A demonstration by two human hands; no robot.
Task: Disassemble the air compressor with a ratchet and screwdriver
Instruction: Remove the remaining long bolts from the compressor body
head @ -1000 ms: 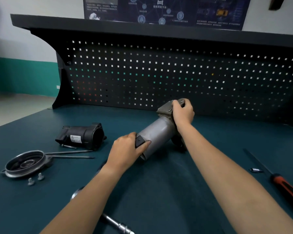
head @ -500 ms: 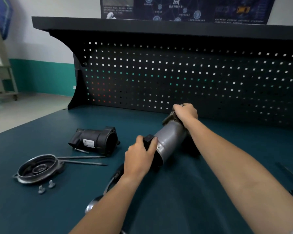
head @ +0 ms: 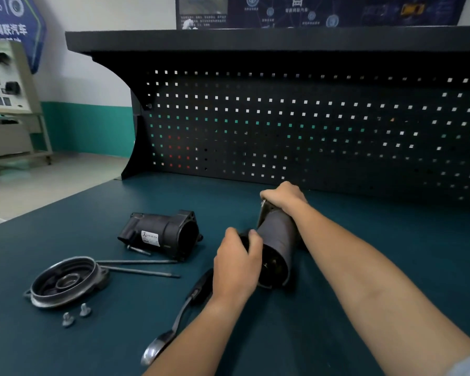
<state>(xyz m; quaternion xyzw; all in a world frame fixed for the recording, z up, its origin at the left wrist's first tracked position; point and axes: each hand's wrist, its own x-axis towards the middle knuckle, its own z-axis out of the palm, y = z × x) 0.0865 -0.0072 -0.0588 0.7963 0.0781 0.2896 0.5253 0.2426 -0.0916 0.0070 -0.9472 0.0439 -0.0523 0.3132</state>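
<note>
mid-surface, compressor motor cylinder (head: 278, 234) lies: left grip (head: 238, 263) curled round its near end, right grip (head: 282, 196) clamped on far flange. end cover (head: 65, 280), black housing (head: 163, 234), through-bolts (head: 141, 271) already off; cylinder internals look left to strip.

One wide-angle view from the person's head: it looks forward and down across the teal workbench (head: 418, 226) to the black pegboard (head: 282, 126) behind. It sits close — left hand (head: 236, 263) and right hand (head: 284, 195) lie mid-frame, forearms entering from the bottom edge — with floor (head: 38, 185) showing far left.
</note>
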